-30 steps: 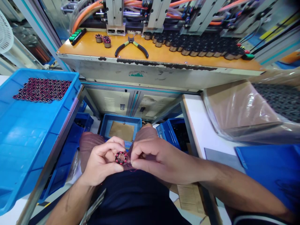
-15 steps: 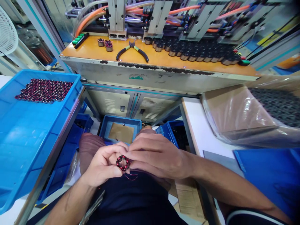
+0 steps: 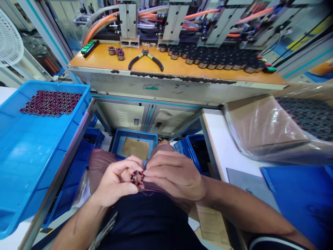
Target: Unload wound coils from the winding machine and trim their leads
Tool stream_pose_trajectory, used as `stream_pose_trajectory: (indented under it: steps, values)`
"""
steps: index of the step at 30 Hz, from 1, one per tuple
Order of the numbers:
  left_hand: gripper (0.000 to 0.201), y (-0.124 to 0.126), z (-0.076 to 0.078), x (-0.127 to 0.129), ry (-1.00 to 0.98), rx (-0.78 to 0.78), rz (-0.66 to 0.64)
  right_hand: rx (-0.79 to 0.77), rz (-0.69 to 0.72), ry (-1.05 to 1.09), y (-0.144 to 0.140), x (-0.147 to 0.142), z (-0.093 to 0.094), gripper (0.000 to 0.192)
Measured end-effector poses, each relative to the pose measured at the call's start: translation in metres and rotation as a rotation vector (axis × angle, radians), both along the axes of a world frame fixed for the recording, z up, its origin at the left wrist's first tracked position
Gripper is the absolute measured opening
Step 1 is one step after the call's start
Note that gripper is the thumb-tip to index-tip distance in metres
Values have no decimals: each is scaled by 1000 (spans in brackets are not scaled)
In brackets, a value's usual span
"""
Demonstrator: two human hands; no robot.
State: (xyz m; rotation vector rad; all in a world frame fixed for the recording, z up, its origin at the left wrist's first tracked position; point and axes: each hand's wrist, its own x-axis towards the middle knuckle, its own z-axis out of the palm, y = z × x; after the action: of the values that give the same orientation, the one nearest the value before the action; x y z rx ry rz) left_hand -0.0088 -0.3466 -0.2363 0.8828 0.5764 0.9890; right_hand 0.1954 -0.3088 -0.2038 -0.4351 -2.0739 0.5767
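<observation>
Over my lap, my left hand pinches a small ring-shaped coil part wound with red wire. My right hand meets it from the right, fingertips closed on the ring's edge and its thin red wire, which trails down over my dark shirt. A blue tray on my left holds several matching red-wound rings packed at its far end.
An orange machine shelf ahead carries pliers, two wound rings and rows of dark cylindrical parts. Blue bins stand on the floor by my knees. A plastic-wrapped box and a blue lid lie to the right.
My right hand's fingers have shifted closer over the ring and the loose wire has been drawn in. The ring has turned slightly in my left hand.
</observation>
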Motion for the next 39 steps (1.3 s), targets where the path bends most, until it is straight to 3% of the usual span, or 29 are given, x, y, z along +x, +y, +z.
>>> stream_pose_trajectory:
  steps: [5, 8, 10, 15, 22, 27, 31, 35, 37, 39]
  values:
    - [33, 2, 3, 4, 95, 158, 145, -215, -59, 100, -13, -9, -6, 5]
    - [49, 1, 3, 5, 136, 170, 212, -206, -125, 143, -17, -12, -12, 6]
    - [52, -1, 4, 5, 170, 155, 192, -163, -140, 155, -19, -12, -14, 6]
    - [24, -8, 5, 5, 227, 125, 131, -133, -169, 138, -22, -13, -16, 6]
    - [31, -8, 0, 4, 90, 178, 183, -154, -310, 110, -26, -17, -17, 10]
    - [14, -5, -1, 1, 3, 257, 209, -151, -257, 152, -24, -16, -17, 8]
    - [23, -2, 1, 4, -102, 157, 218, 29, -210, 176, -23, -15, -19, 9]
    - [44, -1, 0, 5, 73, -18, -12, 179, -242, 190, -20, -16, -24, 9]
    - [41, -3, -1, 5, 86, -100, -94, 189, -251, 193, -20, -17, -25, 9]
    - [34, -5, -2, 5, 80, -125, -61, 191, -288, 178, -20, -16, -26, 9]
